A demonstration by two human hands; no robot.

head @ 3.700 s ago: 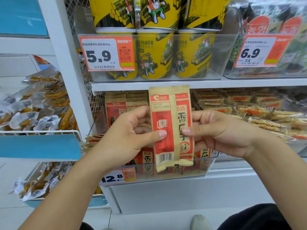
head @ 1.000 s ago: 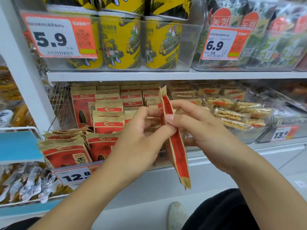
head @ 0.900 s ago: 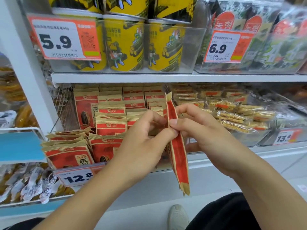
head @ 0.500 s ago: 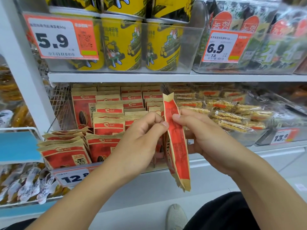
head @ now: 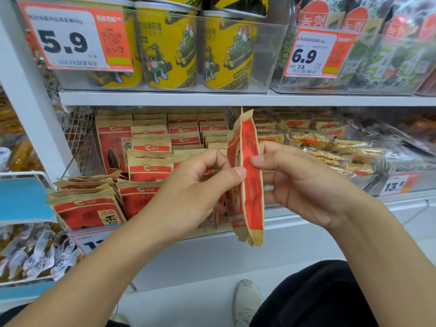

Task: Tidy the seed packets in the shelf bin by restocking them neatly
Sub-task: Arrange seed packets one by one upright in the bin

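We hold one seed packet (head: 247, 175) upright and edge-on, in front of the shelf bin (head: 146, 228) at its right end. Our left hand (head: 195, 192) pinches the packet's left face with thumb and curled fingers; our right hand (head: 304, 182) grips its right face the same way. In the bin, stocked packets (head: 151, 147) stand in rows at the rear, and a loose stack (head: 87, 204) leans at the front left corner. Yellow canisters (head: 169, 48) occupy the shelf (head: 165, 98) above.
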